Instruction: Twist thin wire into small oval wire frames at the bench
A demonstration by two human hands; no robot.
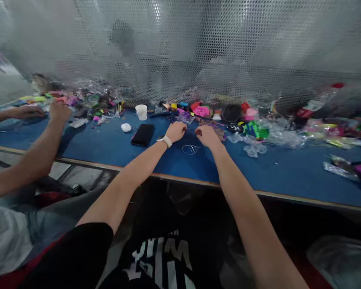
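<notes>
My left hand (176,131), with a pale watch band (167,141) at its wrist, is over the blue table with its fingers curled together in a pinch. Facing it a short way to the right, my right hand (208,135) is closed too, thumb against fingers. Whatever either hand holds is too small or hidden to make out. On the tabletop between and just below them lies a thin, clear looped piece (190,149), perhaps plastic. A black phone (143,134) rests left of my left hand.
A white cup (141,112) and a small white lump (126,127) stand beyond the phone. Colourful scraps and clear plastic (258,130) pile along the perforated metal screen (174,52). At the left, a co-worker's hands (59,111) are over the blue table (291,172).
</notes>
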